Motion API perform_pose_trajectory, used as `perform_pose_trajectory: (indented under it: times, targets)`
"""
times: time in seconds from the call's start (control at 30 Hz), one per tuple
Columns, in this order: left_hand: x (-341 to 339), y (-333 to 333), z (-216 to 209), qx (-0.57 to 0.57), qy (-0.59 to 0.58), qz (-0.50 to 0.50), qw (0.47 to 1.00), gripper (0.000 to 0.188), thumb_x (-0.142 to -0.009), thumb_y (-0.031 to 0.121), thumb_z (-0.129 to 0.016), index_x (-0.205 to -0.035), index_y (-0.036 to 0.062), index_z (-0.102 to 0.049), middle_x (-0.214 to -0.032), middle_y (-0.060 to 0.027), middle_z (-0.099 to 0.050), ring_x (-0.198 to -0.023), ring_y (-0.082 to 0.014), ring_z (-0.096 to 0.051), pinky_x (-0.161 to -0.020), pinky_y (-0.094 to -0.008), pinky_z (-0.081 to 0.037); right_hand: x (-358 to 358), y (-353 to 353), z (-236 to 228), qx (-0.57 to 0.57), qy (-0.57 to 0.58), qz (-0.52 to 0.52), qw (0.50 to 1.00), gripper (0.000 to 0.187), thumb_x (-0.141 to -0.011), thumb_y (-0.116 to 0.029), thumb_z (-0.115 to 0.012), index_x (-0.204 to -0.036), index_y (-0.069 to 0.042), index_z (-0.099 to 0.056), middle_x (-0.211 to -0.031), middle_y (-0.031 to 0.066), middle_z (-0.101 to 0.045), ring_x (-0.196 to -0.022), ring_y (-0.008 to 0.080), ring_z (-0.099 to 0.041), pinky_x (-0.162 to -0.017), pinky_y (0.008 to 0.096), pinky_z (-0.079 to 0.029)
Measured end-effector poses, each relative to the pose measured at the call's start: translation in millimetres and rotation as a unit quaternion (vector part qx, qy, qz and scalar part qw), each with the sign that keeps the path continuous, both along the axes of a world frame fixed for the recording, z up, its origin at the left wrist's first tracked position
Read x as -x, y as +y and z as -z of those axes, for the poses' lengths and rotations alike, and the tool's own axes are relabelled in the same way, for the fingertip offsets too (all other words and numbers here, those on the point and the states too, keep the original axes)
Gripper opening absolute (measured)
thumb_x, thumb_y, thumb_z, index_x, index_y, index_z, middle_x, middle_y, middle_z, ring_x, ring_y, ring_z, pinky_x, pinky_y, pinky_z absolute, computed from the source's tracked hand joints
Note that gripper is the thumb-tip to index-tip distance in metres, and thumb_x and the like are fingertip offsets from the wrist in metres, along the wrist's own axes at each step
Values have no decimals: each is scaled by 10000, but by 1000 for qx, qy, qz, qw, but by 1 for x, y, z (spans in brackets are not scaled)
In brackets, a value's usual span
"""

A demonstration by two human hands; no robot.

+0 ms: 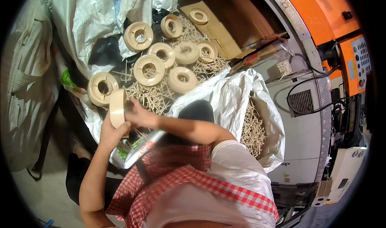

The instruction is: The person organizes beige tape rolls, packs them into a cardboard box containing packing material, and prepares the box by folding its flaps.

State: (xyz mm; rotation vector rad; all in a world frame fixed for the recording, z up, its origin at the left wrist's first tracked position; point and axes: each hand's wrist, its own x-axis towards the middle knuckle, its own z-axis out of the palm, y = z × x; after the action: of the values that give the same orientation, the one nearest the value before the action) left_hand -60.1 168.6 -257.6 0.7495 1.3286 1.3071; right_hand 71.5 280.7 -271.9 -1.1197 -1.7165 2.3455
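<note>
A beige plastic spool (117, 107) is held on edge between both hands. My left hand (111, 132) grips it from below, and my right hand (139, 114) presses against its right face. Just beyond lies a heap of several matching beige spools (149, 69) on a bed of thin beige plastic sprue sticks (155, 95). One more spool (102, 87) lies right next to the held one, at its upper left.
White woven sacks (86, 15) surround the heap. An open sack (257, 127) at my right holds more sprue sticks. An orange and grey machine (321, 47) with cables and a control panel fills the right side. Cardboard (219, 31) lies behind the pile.
</note>
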Motion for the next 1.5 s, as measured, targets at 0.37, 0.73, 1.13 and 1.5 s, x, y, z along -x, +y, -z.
perform_pose_trajectory:
  times: [0.37, 0.73, 1.13, 1.5]
  targets:
    - [-8, -6, 4, -32, 264, 44, 963, 585, -678, 206, -720, -1175, -6, -497, -960, -63, -618, -832, -135, -589, -716, -266, -483, -2, -12, 28, 146, 131, 100, 976, 692, -713, -62, -688, -1273, 10, -289, -1188, 162, -477, -1113, 281, -483, -960, 371, -389]
    - [-3, -7, -15, 52, 48, 58, 996, 508, -762, 255, -668, -1176, 13, -501, -1024, -102, -601, -897, -154, -579, -765, -275, -476, -21, -15, 16, -53, 120, -61, 989, 604, -810, -335, -628, -1261, -71, -325, -1185, 137, -457, -1061, 285, -502, -898, 382, -430]
    - [-10, -10, -8, 40, 134, 18, 990, 581, -731, 242, -679, -1227, 31, -463, -992, -100, -609, -881, -147, -580, -772, -284, -471, -18, -1, 24, -232, 8, -241, 942, 969, -720, -108, -708, -1419, -89, -37, -1352, 165, -318, -1209, 255, -398, -989, 372, -367]
    - [-11, -6, -3, 36, 104, 31, 993, 544, -729, 267, -672, -1196, 54, -489, -991, -91, -616, -868, -160, -591, -757, -288, -478, -19, 1, 3, 16, 36, -126, 991, 947, -681, -30, -685, -1401, -49, -70, -1318, 171, -356, -1139, 243, -471, -921, 343, -426]
